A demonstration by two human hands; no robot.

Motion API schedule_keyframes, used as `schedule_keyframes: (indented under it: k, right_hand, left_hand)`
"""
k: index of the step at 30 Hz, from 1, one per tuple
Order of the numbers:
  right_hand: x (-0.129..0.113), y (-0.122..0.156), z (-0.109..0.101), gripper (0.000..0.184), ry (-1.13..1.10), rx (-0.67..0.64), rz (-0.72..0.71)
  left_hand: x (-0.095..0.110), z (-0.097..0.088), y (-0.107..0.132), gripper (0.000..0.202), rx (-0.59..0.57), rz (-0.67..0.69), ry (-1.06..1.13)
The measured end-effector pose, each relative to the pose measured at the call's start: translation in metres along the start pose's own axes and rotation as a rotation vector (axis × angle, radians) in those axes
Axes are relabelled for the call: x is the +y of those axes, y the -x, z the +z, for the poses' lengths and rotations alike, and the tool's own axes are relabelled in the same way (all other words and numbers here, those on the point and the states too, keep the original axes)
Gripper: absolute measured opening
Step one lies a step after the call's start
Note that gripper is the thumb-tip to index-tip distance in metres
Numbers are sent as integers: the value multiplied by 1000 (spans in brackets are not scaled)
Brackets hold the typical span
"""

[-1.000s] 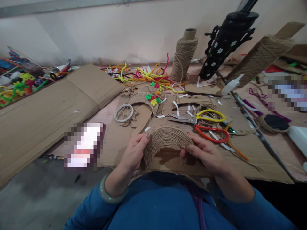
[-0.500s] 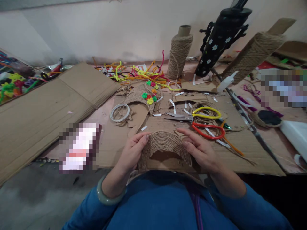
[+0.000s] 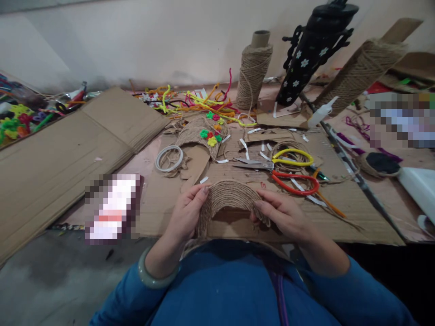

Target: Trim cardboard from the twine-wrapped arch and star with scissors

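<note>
Both of my hands hold a curved, arch-shaped piece covered in wound jute twine (image 3: 229,195) just above a sheet of cardboard (image 3: 340,222). My left hand (image 3: 185,215) grips its left end, fingers wrapped round the edge. On the right end, my right hand (image 3: 282,215) pinches the piece with thumb and fingers. A pale green bangle (image 3: 149,276) sits on my left wrist. Blue sleeves cover both arms.
Red-handled scissors (image 3: 295,183) and yellow-handled scissors (image 3: 288,158) lie just beyond my right hand. A jute slipper with coloured flowers (image 3: 204,136), a tape ring (image 3: 169,157), pipe cleaners (image 3: 200,102), two twine spools (image 3: 253,72) and a black flowered object (image 3: 312,50) stand farther back. Folded cardboard (image 3: 68,149) lies left.
My right hand shifted from laying its fingers over the top of the arch to pinching its right end. The arch has narrowed slightly. The view has dropped a little.
</note>
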State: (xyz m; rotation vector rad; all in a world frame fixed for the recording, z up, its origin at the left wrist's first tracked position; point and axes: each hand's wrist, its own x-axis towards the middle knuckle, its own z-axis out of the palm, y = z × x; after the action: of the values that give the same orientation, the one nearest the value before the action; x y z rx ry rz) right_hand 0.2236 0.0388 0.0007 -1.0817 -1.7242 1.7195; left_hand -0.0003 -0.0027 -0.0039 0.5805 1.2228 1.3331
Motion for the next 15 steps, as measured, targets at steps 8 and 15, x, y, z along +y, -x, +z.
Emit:
schedule_keyframes:
  k: [8, 15]
  right_hand:
    - [6, -1, -2, 37, -148, 210, -77]
    - [-1, 1, -2, 34, -128, 179, -40]
  left_hand:
    - [5, -3, 5, 41, -108, -62, -64]
    - [8, 1, 6, 37, -54, -45, -102]
